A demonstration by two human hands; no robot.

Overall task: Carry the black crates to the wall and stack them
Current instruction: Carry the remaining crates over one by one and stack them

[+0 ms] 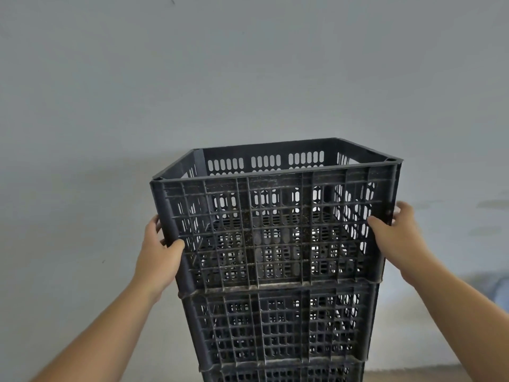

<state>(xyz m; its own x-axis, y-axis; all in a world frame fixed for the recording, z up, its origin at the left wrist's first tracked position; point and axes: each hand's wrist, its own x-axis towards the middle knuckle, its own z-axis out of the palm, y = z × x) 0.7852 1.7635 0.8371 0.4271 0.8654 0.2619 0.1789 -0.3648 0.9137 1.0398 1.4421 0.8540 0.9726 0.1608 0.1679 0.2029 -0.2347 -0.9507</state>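
A stack of black slatted plastic crates stands against the grey wall (220,64). The top crate (275,216) sits on a second crate (278,323), and the rim of a third crate (281,373) shows at the bottom edge. My left hand (158,252) grips the top crate's near-left corner, thumb on the front face, fingers round the side. My right hand (399,235) grips its near-right corner the same way. The top crate looks empty through its slats.
The plain wall fills the view behind the stack. A strip of light floor (413,340) shows at the lower right, with a blurred pale object (498,293) at the right edge.
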